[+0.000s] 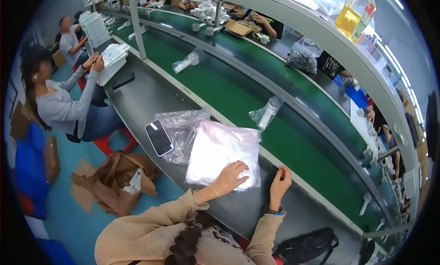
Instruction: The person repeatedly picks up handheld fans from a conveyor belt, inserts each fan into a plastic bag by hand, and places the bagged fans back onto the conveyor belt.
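Observation:
My left hand (231, 179) rests on the near right part of a stack of clear plastic bags (213, 148) lying on the dark table. Its fingers are apart and touch the shiny top film. To the right of the stack, my right hand (279, 184) is raised by the belt-side edge of the table, fingers curled together; whether anything small is between them is hidden. Crumpled clear plastic (183, 123) lies left of the stack, with a smartphone (159, 137) on it. On the green belt beyond sits a bagged white part with a handle (269, 113).
A green conveyor belt (220, 102) runs past the table (142, 97). Another bagged white part (188, 61) lies farther up it. A black bag (308, 247) is at the lower right. A brown-paper-lined box (117, 182) stands on the floor. A seated person (68, 95) works at the left.

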The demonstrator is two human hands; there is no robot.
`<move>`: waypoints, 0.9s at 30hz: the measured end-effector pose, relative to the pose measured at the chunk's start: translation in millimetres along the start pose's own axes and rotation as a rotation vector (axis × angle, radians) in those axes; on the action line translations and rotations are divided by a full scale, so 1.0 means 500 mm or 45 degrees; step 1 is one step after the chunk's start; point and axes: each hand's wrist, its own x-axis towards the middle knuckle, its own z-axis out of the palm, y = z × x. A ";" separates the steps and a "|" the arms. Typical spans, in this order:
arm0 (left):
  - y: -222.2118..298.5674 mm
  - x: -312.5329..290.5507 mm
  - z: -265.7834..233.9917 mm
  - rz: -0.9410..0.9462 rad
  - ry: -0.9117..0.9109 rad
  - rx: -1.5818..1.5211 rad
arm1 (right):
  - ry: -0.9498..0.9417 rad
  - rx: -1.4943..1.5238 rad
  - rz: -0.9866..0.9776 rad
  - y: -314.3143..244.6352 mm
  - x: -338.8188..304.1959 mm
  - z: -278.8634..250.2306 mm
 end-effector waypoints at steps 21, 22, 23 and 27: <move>-0.008 0.009 0.013 -0.037 -0.006 0.006 | 0.271 0.181 -1.526 -0.592 0.027 -0.202; -0.009 0.005 0.013 -0.039 -0.004 0.005 | 0.271 0.182 -1.516 -0.596 0.032 -0.207; -0.010 0.005 0.014 -0.038 -0.005 0.001 | 0.184 0.213 -1.543 -0.600 0.042 -0.216; -0.013 0.002 0.007 -0.053 0.007 0.034 | -0.187 0.407 -1.629 -0.605 0.064 -0.233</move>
